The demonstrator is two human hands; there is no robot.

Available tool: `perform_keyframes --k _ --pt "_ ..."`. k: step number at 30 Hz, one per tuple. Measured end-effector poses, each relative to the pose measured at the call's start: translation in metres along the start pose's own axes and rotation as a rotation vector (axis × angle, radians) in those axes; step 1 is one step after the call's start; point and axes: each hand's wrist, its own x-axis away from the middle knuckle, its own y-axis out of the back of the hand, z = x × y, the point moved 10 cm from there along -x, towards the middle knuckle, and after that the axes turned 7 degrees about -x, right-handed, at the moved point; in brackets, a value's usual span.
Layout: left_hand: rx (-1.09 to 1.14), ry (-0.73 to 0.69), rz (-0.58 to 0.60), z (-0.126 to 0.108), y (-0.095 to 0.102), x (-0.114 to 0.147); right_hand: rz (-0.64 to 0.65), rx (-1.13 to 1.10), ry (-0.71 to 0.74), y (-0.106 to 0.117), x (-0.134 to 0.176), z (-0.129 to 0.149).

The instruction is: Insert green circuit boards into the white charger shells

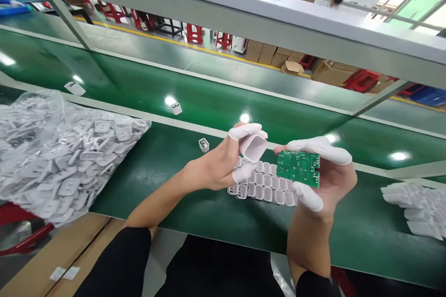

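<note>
The right hand's (334, 176) fingers pinch a green circuit board (298, 168) by its edges above the casing rows (268, 193), apparently sparing its face. The left hand's (226, 162) grip a white shell (255, 149) over the rows' far edge, seemingly keeping its mouth clear.

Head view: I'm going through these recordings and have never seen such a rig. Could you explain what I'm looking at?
There is no robot here, just a person working with two hands, with white covers on several fingers. The one picture comes from a camera worn on the head, looking forward and down, so the hands' left and right match yours.

The left hand has its grip on a white housing, its open end showing. The right hand holds a green circuit board by its edges.

On the green work surface, rows of white housings stand beneath the hands. A clear plastic bag of flat white parts lies at the left, and more white pieces are piled at the right.
</note>
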Motion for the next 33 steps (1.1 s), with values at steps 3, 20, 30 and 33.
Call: perform_keyframes --k 3,20,30,33 --pt "-0.124 -0.066 -0.02 -0.007 -0.002 0.0 0.002 0.034 0.031 -0.001 0.003 -0.001" --pt "-0.153 -0.093 -0.089 -0.006 0.01 0.002 0.148 0.039 0.033 -0.012 0.017 -0.015" --pt "-0.192 -0.092 -0.051 -0.01 0.012 0.0 0.141 0.09 0.024 -0.011 0.023 -0.019" --pt "-0.19 -0.096 -0.058 -0.01 0.013 0.0 0.173 0.067 0.008 -0.014 0.022 -0.019"
